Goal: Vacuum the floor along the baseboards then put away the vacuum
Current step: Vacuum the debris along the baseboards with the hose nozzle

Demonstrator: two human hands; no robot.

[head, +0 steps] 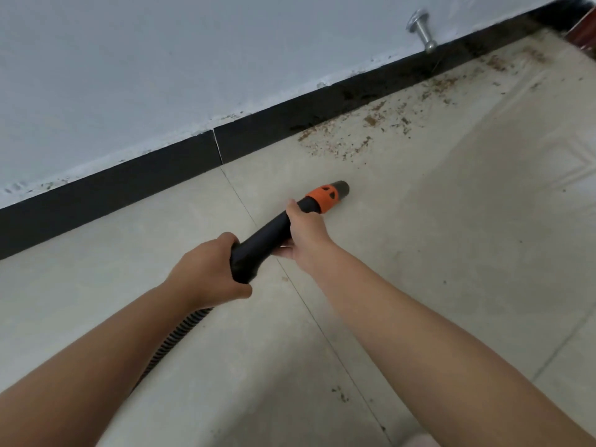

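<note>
Two hands hold a black vacuum nozzle tube with an orange collar over pale beige floor tiles.

No containers show; brown crumbly debris lies far right along the black baseboard under a grey-white wall; a metal doorstop juts out there; left hand wraps the tube's near end, where the ribbed black hose begins; right hand grips it just behind the collar; the tip seems just off the floor.
</note>
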